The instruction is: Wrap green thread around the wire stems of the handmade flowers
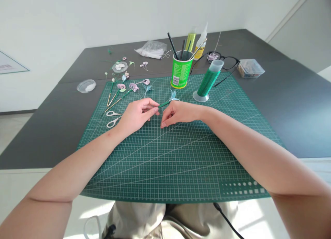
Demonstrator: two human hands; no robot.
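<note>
My left hand [139,113] pinches the green-wrapped stem of a small artificial flower [173,95] between thumb and fingertips. The flower's pale blue petals point away to the right, just behind my other hand. My right hand [174,114] is closed, thumb against fingers, low over the mat beside the stem; whatever it grips is too small or hidden to make out. A spool of green thread [210,81] stands on its white base behind my right wrist. White-handled scissors [112,119] lie by my left hand, their blades partly hidden under it.
Both arms rest over a green cutting mat [165,163]. Flowers on sticks [120,90] lie at its back left, near plastic dishes [86,86]. A green cup [181,71] of tools stands at the back, with a glue bottle [200,47], eyeglasses [229,63] and a clear box [250,68] behind and right.
</note>
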